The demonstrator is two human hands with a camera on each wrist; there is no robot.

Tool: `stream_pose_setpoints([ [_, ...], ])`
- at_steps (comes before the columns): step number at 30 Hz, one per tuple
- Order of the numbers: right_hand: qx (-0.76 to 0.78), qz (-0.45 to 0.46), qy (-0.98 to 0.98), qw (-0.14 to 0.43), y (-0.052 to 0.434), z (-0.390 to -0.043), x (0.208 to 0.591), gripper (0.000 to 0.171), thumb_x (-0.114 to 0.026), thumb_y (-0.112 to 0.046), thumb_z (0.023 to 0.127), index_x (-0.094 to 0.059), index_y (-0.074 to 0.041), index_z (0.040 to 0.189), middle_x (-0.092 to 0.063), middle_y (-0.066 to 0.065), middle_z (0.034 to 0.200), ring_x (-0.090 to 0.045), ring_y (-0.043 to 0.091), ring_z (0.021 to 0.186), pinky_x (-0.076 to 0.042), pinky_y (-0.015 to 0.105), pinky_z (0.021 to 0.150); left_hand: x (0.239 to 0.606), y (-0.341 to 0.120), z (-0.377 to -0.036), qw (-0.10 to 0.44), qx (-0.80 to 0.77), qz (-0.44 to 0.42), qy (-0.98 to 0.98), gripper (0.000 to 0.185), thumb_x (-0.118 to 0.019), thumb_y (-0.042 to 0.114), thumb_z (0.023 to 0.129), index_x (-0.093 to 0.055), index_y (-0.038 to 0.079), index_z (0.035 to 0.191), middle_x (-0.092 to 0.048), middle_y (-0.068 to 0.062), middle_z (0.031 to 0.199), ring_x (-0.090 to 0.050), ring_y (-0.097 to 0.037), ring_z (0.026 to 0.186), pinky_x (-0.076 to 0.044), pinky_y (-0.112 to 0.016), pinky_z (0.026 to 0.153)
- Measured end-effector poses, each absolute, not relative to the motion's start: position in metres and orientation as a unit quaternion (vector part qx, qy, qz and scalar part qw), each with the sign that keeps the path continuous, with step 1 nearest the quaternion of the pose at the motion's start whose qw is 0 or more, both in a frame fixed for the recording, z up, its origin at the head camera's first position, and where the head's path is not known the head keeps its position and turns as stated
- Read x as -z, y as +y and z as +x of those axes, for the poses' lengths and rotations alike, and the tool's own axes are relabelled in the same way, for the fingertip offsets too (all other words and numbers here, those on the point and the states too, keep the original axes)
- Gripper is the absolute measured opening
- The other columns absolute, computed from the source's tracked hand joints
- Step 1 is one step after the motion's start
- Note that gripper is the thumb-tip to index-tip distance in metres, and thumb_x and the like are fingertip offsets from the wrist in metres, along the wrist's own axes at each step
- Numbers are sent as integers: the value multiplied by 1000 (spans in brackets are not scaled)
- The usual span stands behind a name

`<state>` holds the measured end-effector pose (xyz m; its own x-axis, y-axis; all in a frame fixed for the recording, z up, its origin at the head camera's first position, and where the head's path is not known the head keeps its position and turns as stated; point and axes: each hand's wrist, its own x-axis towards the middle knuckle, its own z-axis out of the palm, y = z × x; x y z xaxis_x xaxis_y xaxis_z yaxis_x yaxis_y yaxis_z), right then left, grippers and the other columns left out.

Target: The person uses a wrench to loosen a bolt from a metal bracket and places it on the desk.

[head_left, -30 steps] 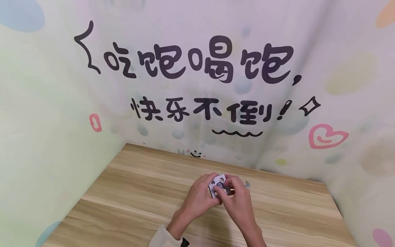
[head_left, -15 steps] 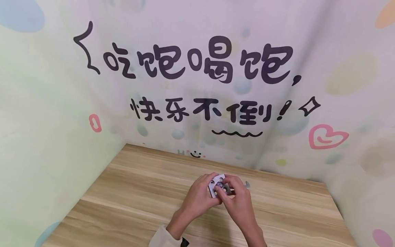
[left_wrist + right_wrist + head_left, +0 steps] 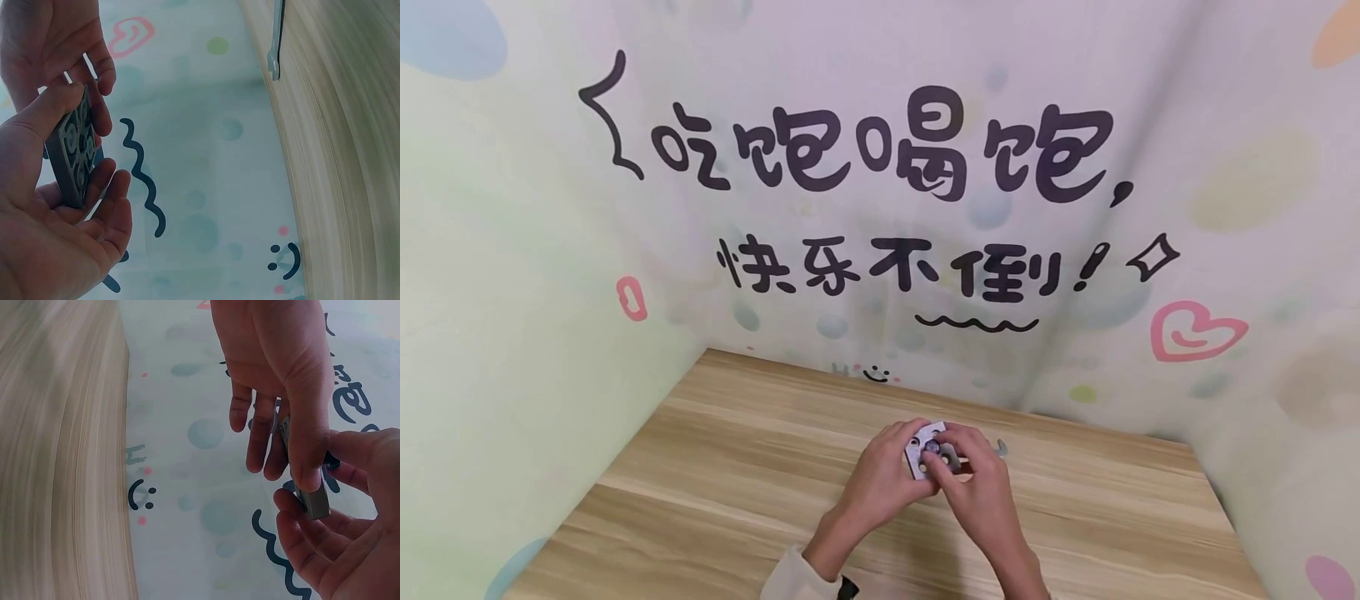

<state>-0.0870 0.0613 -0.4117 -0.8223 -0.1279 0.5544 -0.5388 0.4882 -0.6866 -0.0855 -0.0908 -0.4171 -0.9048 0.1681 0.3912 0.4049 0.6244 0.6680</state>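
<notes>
A square light-grey metal block point(image 3: 914, 460) with several round holes is held up in front of the body. My left hand point(image 3: 883, 471) grips it by its edges, thumb on the near side. At the middle of its upper face sits a dark, faceted piece like a bolt head point(image 3: 932, 447), which the thumb and index finger of my right hand point(image 3: 987, 483) pinch. In the left wrist view the block's other face point(image 3: 80, 150) shows rounded recesses. The right wrist view has the block point(image 3: 317, 503) edge-on, partly hidden behind the right thumb.
An open-ended wrench point(image 3: 275, 44) lies on the wood-grain table point(image 3: 722, 467); in the head view the right hand covers most of it. Behind the table's far edge stands a printed fabric wall point(image 3: 865, 208) with dark lettering.
Both hands and the block stay almost in place. My right index finger and thumb have shifted slightly around the dark piece, and the index finger sits a little further left.
</notes>
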Motion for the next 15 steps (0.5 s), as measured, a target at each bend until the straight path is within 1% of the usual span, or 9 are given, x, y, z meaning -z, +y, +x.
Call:
stream_pose_setpoints([
  [8, -459, 208, -834, 226, 63, -87, 410, 20, -80, -7, 81, -74, -7, 99, -69, 11, 113, -67, 20, 87, -55, 24, 60, 416, -90, -85, 147, 402, -163, -889, 61, -86, 25, 73, -60, 19, 127, -66, 1, 116, -59, -13, 101, -50, -31, 85],
  [15, -457, 213, -833, 228, 64, -85, 408, 21, -80, -5, 80, -75, -6, 100, -69, 13, 113, -69, 24, 91, -55, 24, 60, 415, -90, -83, 151, 401, -164, -888, 61, -86, 26, 73, -60, 19, 127, -66, 1, 116, -59, -13, 101, -51, -32, 85],
])
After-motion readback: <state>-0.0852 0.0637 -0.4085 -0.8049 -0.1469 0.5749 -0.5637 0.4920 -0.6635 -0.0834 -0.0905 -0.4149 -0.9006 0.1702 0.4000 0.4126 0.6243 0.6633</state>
